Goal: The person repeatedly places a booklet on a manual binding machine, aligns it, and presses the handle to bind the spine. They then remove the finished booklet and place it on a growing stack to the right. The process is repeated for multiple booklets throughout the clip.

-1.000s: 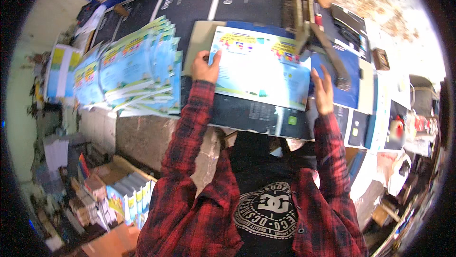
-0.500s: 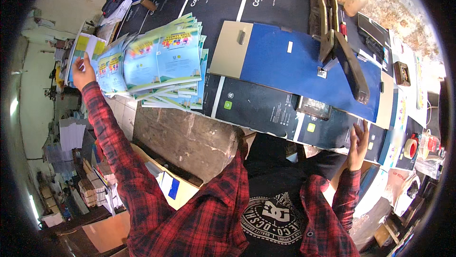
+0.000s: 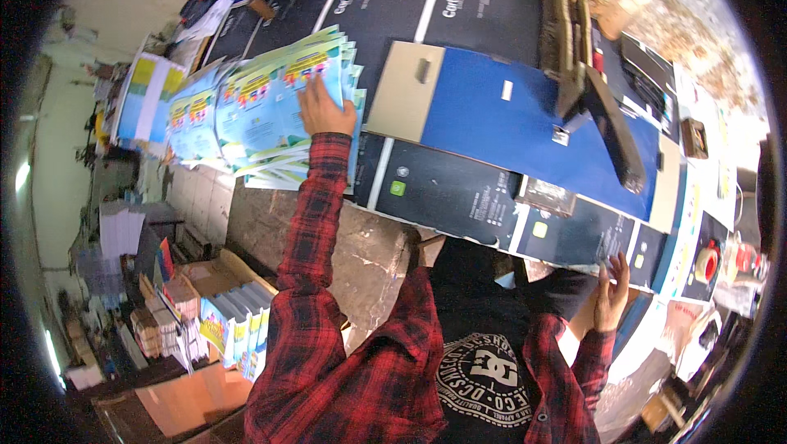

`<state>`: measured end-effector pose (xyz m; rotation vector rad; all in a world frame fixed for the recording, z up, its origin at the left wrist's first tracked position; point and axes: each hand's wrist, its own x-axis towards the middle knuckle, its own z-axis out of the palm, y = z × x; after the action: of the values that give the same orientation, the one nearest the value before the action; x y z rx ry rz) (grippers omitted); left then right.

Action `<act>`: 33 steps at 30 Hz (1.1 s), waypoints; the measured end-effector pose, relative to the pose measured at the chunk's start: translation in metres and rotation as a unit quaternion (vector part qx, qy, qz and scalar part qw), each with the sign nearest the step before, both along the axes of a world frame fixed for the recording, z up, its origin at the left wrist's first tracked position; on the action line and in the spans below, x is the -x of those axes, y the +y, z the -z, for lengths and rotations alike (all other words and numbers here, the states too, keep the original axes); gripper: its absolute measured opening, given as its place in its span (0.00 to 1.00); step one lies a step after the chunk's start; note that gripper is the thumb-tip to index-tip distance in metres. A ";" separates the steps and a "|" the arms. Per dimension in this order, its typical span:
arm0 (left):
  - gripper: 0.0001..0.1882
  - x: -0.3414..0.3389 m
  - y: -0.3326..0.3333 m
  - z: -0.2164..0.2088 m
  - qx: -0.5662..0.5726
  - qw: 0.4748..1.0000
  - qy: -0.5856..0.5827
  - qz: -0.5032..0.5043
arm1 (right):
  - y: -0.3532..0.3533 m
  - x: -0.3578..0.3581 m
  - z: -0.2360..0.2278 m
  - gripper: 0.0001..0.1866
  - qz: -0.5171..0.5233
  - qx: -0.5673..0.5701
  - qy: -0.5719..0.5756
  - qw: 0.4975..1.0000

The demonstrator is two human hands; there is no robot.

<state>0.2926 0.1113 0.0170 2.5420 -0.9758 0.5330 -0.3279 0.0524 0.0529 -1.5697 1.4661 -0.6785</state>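
My left hand (image 3: 326, 109) lies with fingers stretched over the right part of a fanned pile of printed sheets (image 3: 254, 120), light blue and green with bright pictures. It touches the top sheets and holds none that I can see. My right hand (image 3: 611, 292) is at the table's near edge on the right, fingers up and apart, holding nothing. Ahead of it, a blue board (image 3: 475, 108) with beige ends lies across the table under the black lever arm (image 3: 615, 128) of a bench tool.
Dark panels with white seams (image 3: 443, 182) cover the tabletop. A small clear-topped box (image 3: 545, 195) sits by the blue board. A tape roll (image 3: 707, 264) is at the far right. Below left, an open carton (image 3: 234, 276) stands near stacked booklets (image 3: 238, 317).
My left hand has moved right, from the pile's left end onto its right part. My right hand has dropped slightly nearer to me. More of the carton and booklets below left now shows.
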 end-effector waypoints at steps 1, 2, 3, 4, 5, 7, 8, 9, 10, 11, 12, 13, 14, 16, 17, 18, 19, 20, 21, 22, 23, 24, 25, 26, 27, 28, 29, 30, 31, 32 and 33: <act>0.35 -0.003 0.000 -0.006 0.031 0.999 0.019 0.034 | 0.003 0.009 0.008 0.29 0.001 -0.007 0.013 1.000; 0.33 -0.009 0.008 -0.016 0.039 0.998 -0.004 0.040 | 0.008 0.014 0.018 0.29 0.000 -0.014 0.026 1.000; 0.32 -0.014 0.016 -0.023 0.046 0.998 -0.024 0.047 | 0.015 0.010 0.023 0.27 0.011 0.007 0.003 1.000; 0.31 -0.019 0.025 -0.031 0.052 0.996 -0.045 0.056 | 0.018 0.006 0.028 0.27 -0.001 0.024 0.044 0.999; 0.27 -0.029 0.038 -0.038 0.075 0.993 -0.053 0.079 | 0.022 -0.001 0.028 0.26 -0.013 0.041 0.085 0.995; 0.27 -0.048 0.052 -0.037 0.053 0.992 -0.026 0.110 | 0.027 -0.005 0.033 0.25 -0.015 0.069 0.115 0.991; 0.27 -0.059 0.058 -0.033 0.042 0.991 -0.012 0.129 | 0.027 -0.008 0.031 0.25 -0.022 0.068 0.096 0.993; 0.32 -0.066 0.064 -0.026 0.023 0.988 -0.021 0.149 | 0.026 -0.014 0.027 0.25 -0.025 0.069 0.079 0.994; 0.33 -0.072 0.070 -0.019 0.021 0.991 -0.023 0.130 | 0.025 -0.020 0.022 0.25 -0.026 0.070 0.062 0.995; 0.34 -0.068 0.066 -0.013 0.022 0.992 -0.022 0.122 | 0.022 -0.021 0.011 0.24 -0.031 0.085 0.102 0.991; 0.35 -0.064 0.058 -0.005 0.024 0.992 -0.018 0.120 | 0.020 -0.017 0.010 0.23 -0.015 0.128 0.118 0.985; 0.38 -0.070 0.062 0.012 0.027 0.998 -0.015 0.058 | 0.016 -0.015 0.009 0.23 0.018 0.115 0.077 0.990; 0.39 -0.071 0.065 0.027 0.076 0.997 0.019 -0.011 | 0.013 -0.007 0.003 0.23 0.066 0.109 0.045 0.991; 0.39 -0.108 0.099 0.064 -0.135 0.977 -0.031 -0.161 | -0.005 -0.005 -0.032 0.23 0.065 0.107 0.121 0.985; 0.38 -0.133 0.128 0.080 -0.329 0.924 -0.050 -0.188 | -0.018 0.009 -0.035 0.23 0.053 0.145 0.185 0.971; 0.39 -0.155 0.155 0.093 -0.486 0.854 -0.069 -0.174 | -0.031 0.015 -0.043 0.24 0.087 0.164 0.203 0.962; 0.38 -0.186 0.180 0.099 -0.383 0.894 -0.148 -0.180 | -0.047 0.032 -0.039 0.25 0.105 0.180 0.188 0.960; 0.38 -0.186 0.170 0.117 -0.185 0.948 -0.136 -0.220 | -0.060 0.052 -0.038 0.25 0.118 0.204 0.188 0.954; 0.39 -0.183 0.157 0.124 0.040 0.967 -0.145 -0.207 | -0.075 0.076 -0.037 0.27 0.138 0.212 0.205 0.945; 0.43 -0.161 0.144 0.121 -0.015 0.970 -0.043 -0.239 | -0.091 0.096 -0.039 0.28 0.150 0.227 0.227 0.935; 0.46 -0.151 0.132 0.110 -0.002 0.978 -0.009 -0.208 | -0.106 0.122 -0.036 0.30 0.171 0.216 0.275 0.921; 0.49 -0.145 0.130 0.101 0.011 0.983 0.026 -0.183 | -0.122 0.147 -0.029 0.32 0.185 0.206 0.318 0.907; 0.48 -0.153 0.123 0.092 0.028 0.982 0.058 -0.175 | -0.134 0.173 -0.016 0.35 0.186 0.216 0.363 0.887; 0.48 -0.165 0.127 0.084 0.044 0.981 0.089 -0.168 | -0.146 0.192 -0.001 0.39 0.185 0.226 0.404 0.867; 0.48 -0.167 0.133 0.079 0.109 0.974 0.136 -0.143 | -0.156 0.201 0.009 0.45 0.204 0.168 0.404 0.876; 0.48 -0.168 0.148 0.070 0.173 0.961 0.178 -0.123 | -0.176 0.195 0.001 0.51 0.147 -0.012 0.400 0.905; 0.48 -0.158 0.151 0.062 0.207 0.951 0.202 -0.112 | -0.181 0.187 0.001 0.53 0.159 0.010 0.422 0.893; 0.47 -0.148 0.155 0.050 0.242 0.939 0.224 -0.101 | -0.185 0.178 0.002 0.56 0.170 0.031 0.441 0.881; 0.46 -0.110 0.158 0.033 0.248 0.936 0.229 -0.100 | -0.189 0.172 -0.005 0.58 0.166 0.012 0.458 0.873; 0.45 -0.086 0.151 0.014 0.252 0.936 0.226 -0.095 | -0.194 0.171 -0.007 0.60 0.162 -0.013 0.468 0.869; 0.43 -0.093 0.167 0.004 0.248 0.946 0.194 -0.072 | -0.202 0.165 -0.008 0.63 0.150 -0.034 0.473 0.868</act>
<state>0.3853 0.2786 0.0132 2.1474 -0.4461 0.2536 -0.4929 -0.1501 0.0609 -1.7131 2.4493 0.0515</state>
